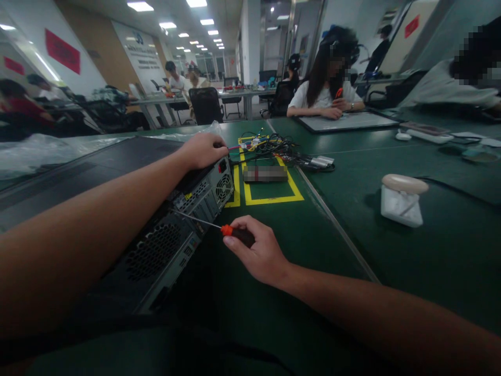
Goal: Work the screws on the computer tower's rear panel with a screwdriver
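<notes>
A black computer case (164,250) lies on its side on the green table, its rear panel with vents, ports and a round fan grille facing me. My left hand (205,149) rests on the case's far upper corner, fingers curled over the edge; their tips are partly hidden. In my right hand (260,248), closed around the handle, is a screwdriver (227,230) with an orange and black grip. Its long thin shaft points left, and the tip meets the rear panel near the expansion slots; the exact contact point is too small to make out.
Bundled cables (282,146) and a blurred dark box (265,174) lie by yellow tape (274,200) beyond the case. A white holder with a beige top (403,201) stands right. Clear plastic wrap (35,156) sits left. A person (329,99) works across the table.
</notes>
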The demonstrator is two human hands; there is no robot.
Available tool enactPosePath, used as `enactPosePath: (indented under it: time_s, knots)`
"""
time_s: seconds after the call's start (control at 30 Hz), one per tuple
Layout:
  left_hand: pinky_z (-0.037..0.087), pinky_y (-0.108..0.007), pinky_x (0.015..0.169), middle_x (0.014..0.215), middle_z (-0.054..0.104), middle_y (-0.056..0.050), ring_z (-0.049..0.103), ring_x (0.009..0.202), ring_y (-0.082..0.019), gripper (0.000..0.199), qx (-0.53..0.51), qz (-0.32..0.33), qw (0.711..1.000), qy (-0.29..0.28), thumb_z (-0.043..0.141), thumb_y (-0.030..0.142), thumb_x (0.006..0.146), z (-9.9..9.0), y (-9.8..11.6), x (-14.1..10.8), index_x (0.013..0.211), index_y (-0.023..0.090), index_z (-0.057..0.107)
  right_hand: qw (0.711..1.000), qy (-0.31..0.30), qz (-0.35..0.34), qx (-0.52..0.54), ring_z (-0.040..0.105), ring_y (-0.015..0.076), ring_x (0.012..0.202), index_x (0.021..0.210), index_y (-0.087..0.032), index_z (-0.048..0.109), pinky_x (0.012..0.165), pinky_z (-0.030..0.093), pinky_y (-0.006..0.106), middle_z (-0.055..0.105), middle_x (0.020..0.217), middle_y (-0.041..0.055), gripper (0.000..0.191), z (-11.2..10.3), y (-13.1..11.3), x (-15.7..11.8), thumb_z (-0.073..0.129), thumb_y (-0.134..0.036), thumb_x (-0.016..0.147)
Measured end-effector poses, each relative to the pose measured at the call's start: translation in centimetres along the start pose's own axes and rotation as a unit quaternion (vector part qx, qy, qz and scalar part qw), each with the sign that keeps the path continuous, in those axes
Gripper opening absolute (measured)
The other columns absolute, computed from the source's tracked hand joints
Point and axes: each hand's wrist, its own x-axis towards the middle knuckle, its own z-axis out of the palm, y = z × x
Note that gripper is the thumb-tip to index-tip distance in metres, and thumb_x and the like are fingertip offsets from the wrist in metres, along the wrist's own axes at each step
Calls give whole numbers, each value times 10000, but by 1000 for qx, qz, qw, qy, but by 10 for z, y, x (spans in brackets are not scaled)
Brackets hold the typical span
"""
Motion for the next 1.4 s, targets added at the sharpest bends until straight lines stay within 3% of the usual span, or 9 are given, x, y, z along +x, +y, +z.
enactPosePath:
  time_s: [0.2,0.43,1.03,1.4]
  knots:
    - [529,-486,1043,1252,803,-204,721,1214,-392,580,12,-4,1000,5,503,488,906,0,0,0,1217,152,859,999,-6,-31,-13,698,200,917,1055,-219,737,861,547,359,758,1006,52,224,-2,-1,2,636,-418,1075]
    - [543,-447,1037,1235,819,-137,717,1194,-357,494,7,-16,1000,3,542,464,901,0,0,0,1176,214,867,1000,-6,2,-1,689,187,858,1079,-249,630,824,551,352,713,953,3,217,0,-1,1,758,-370,952]
    - [527,-443,1058,1306,804,-169,715,1235,-361,520,32,-17,999,-6,519,417,959,-3,5,-3,1276,162,843,1000,-12,-6,0,654,183,852,1043,-241,660,823,516,342,730,986,17,182,-2,0,2,717,-408,998]
    - [526,-456,1070,1280,811,-142,712,1207,-364,539,27,-21,999,-14,517,430,945,-3,4,-1,1290,180,848,999,0,-45,-16,665,186,874,1061,-217,713,838,527,344,742,1002,33,166,-1,3,2,719,-379,1025]
